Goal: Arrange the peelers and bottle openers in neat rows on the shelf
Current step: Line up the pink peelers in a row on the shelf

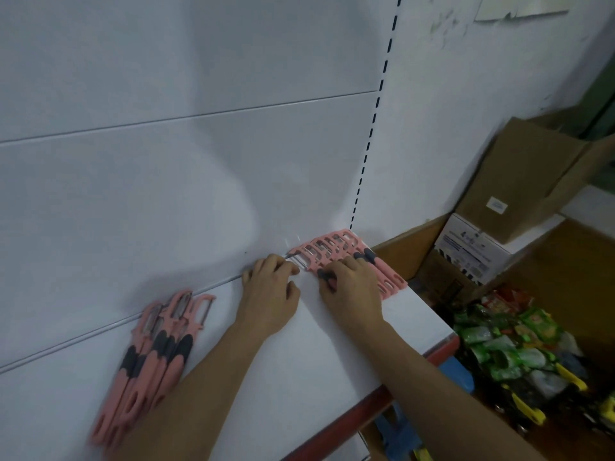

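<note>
Nearest, the red front edge (366, 410) of the white shelf (332, 354) ran diagonally under both bare forearms. Down to the right, beyond that edge, an open carton held a jumble of green and red packets (506, 347).

On the left part of the shelf lay a loose bunch of peelers (156, 354), pink with dark grips. They were heaped over one another, handles toward the front and blades toward the back.

Farther in, the two hands worked close together, well apart from that bunch. The left hand (271, 291) lay knuckles up with its fingers bent. Its fingertips were at the metal blade of the end peeler (301, 261); whether it pinched the blade or only touched it, I could not tell. The right hand (352, 294) lay just beside it, thumb and bent fingers closed on that same peeler's dark grip.

Under and beyond the right hand stood the row of peelers (336, 247), packed side by side in the shelf's far right corner, heads against the back panel (166, 178). The end peeler sat at the left end of this row.

Behind rose the pale back panel and a slotted upright (376, 108). To the far right, past the shelf's end, a brown cardboard box (519, 181) rested on a white printed box (466, 251).
</note>
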`<state>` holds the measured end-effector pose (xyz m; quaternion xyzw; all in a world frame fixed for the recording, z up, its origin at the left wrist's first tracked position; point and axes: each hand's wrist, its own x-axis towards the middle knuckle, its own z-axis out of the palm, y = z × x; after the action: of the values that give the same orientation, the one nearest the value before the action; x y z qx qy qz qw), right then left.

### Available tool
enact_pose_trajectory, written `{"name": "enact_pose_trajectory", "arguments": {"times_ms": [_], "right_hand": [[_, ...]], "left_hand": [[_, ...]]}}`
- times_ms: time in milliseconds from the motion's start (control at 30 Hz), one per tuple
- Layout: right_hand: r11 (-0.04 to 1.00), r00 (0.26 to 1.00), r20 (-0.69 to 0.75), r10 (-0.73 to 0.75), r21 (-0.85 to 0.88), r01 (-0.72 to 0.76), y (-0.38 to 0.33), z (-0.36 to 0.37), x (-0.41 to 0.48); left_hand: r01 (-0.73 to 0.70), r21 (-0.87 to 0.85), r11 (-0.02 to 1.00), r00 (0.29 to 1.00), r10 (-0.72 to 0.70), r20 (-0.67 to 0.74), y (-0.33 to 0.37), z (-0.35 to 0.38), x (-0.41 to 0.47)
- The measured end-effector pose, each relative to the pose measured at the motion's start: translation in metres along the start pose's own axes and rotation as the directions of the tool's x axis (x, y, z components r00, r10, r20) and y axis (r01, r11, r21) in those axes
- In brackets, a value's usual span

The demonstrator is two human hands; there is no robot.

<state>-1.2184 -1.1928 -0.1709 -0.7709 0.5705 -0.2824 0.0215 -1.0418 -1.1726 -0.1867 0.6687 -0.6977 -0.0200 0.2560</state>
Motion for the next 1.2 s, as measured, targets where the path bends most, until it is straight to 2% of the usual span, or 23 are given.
{"name": "enact_pose_trajectory", "arguments": {"times_ms": [133,267,367,433,500,533,600,633,667,733,833,900,967,1000,1067,1133,1200], "right_hand": [[1.0,0.999,0.045,0.01,0.013,-0.011,0.002,-0.004,0.002],[1.0,1.0,-0.013,-0.011,0.001,0.011,-0.01,-0.014,0.0],[0.995,0.994,0.049,-0.097,0.018,0.096,-0.03,-0.016,0.005],[0.988,0.979,0.145,-0.145,0.07,0.136,-0.048,-0.014,0.011],[0.974,0.952,0.222,-0.21,0.127,0.186,-0.068,-0.008,0.014],[0.967,0.934,0.265,-0.239,0.153,0.204,-0.08,-0.004,0.014],[0.961,0.886,0.387,-0.257,0.196,0.194,-0.103,0.003,0.012],[0.962,0.856,0.449,-0.258,0.205,0.183,-0.114,0.007,0.009],[0.961,0.824,0.502,-0.264,0.21,0.179,-0.124,0.011,0.006],[0.957,0.777,0.561,-0.284,0.219,0.191,-0.141,0.018,-0.001],[0.937,0.776,0.548,-0.314,0.31,0.161,-0.15,0.025,-0.007],[0.859,0.751,0.58,-0.316,0.511,-0.033,-0.152,0.022,-0.007],[0.653,0.69,0.638,-0.343,0.69,-0.313,-0.155,0.011,-0.008],[0.556,0.702,0.616,-0.357,0.744,-0.371,-0.156,0.006,-0.007],[0.447,0.782,0.526,-0.334,0.819,-0.361,-0.152,-0.003,-0.004],[0.42,0.838,0.466,-0.282,0.846,-0.329,-0.144,-0.012,0.004],[0.438,0.874,0.433,-0.221,0.845,-0.307,-0.133,-0.018,0.013]], "left_hand": [[-0.021,0.007,1.0,0.999,0.021,0.031,0.006,-0.007,-0.004],[-0.029,0.071,0.997,0.998,0.025,0.052,0.003,-0.026,-0.016],[0.06,0.14,0.988,0.998,-0.058,-0.015,-0.012,-0.055,-0.034],[0.185,0.235,0.954,0.983,-0.182,-0.036,-0.023,-0.079,-0.05],[0.358,0.389,0.849,0.924,-0.382,-0.018,-0.034,-0.101,-0.071],[0.448,0.445,0.775,0.86,-0.509,0.02,-0.039,-0.109,-0.082],[0.582,0.479,0.657,0.686,-0.713,0.144,-0.05,-0.122,-0.099],[0.626,0.436,0.646,0.633,-0.748,0.2,-0.055,-0.128,-0.104],[0.658,0.361,0.661,0.62,-0.747,0.238,-0.059,-0.134,-0.108],[0.675,0.233,0.7,0.656,-0.714,0.245,-0.064,-0.143,-0.112],[0.665,0.158,0.73,0.713,-0.683,0.157,-0.067,-0.145,-0.122],[0.638,-0.019,0.77,0.766,-0.631,0.123,-0.068,-0.139,-0.127],[0.579,-0.393,0.715,0.803,-0.583,0.124,-0.06,-0.137,-0.122],[0.514,-0.538,0.669,0.828,-0.55,0.108,-0.055,-0.137,-0.116],[0.373,-0.694,0.616,0.885,-0.46,0.068,-0.047,-0.135,-0.101],[0.272,-0.798,0.538,0.922,-0.384,0.055,-0.04,-0.13,-0.083],[0.224,-0.858,0.462,0.929,-0.368,0.045,-0.038,-0.121,-0.069]]}}
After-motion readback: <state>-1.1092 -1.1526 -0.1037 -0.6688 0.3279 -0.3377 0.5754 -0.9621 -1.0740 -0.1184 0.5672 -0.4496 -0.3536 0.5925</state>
